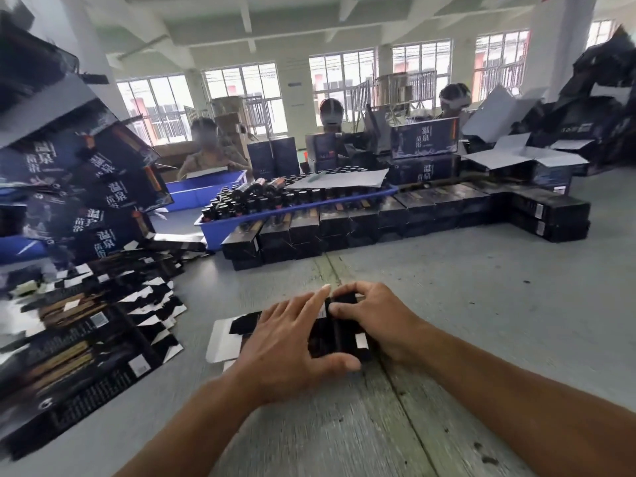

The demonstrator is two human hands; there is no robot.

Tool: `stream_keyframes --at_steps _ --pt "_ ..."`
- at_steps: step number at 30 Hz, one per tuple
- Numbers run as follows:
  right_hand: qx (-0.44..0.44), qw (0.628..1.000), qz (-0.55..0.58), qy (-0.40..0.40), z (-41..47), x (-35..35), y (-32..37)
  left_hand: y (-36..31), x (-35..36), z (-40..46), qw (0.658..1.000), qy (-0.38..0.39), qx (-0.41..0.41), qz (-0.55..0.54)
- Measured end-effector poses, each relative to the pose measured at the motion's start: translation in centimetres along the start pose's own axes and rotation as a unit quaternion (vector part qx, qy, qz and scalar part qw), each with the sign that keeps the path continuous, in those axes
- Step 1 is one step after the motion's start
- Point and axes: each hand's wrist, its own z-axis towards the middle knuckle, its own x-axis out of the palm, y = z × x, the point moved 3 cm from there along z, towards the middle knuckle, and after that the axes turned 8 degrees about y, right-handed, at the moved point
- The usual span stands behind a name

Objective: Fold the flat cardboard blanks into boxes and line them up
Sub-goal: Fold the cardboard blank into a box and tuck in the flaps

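- Head view, lower centre of the frame: a black cardboard blank (323, 333) lies on the grey table (481, 304), partly folded.
- The left hand (292, 342) presses it with straight, spread fingers; the right hand (375, 318) pinches its far end with curled fingers.
- The card looks light, thin and easily creased, so holding it at the scored edges seems wisest.
- Finished boxes (395, 215) line the middle; a pile of flat blanks (86, 325) lies at left.
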Motion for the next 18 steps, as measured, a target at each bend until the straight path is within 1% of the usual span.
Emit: stream_keyframes --at_steps 3,5,8,13,18 --pt "0.005 0.999 0.053 0.000 0.4 -0.3 -0.2 -0.3 0.9 0.6 0.998 0.062 0.000 0.022" --pt "0.014 0.998 0.067 0.004 0.9 -0.5 -0.4 -0.1 1.0 0.8 0.997 0.070 -0.004 0.024" --pt "0.041 0.997 0.040 0.046 1.5 -0.6 -0.4 0.7 1.0 1.2 0.997 0.069 -0.018 -0.004" --pt "0.106 0.985 -0.006 0.135 2.2 -1.2 -0.2 1.3 1.0 1.0 0.992 0.111 -0.045 -0.030" --pt "0.142 0.976 -0.045 0.161 2.9 -0.8 0.2 2.4 0.5 -0.4 0.986 0.139 -0.074 -0.049"
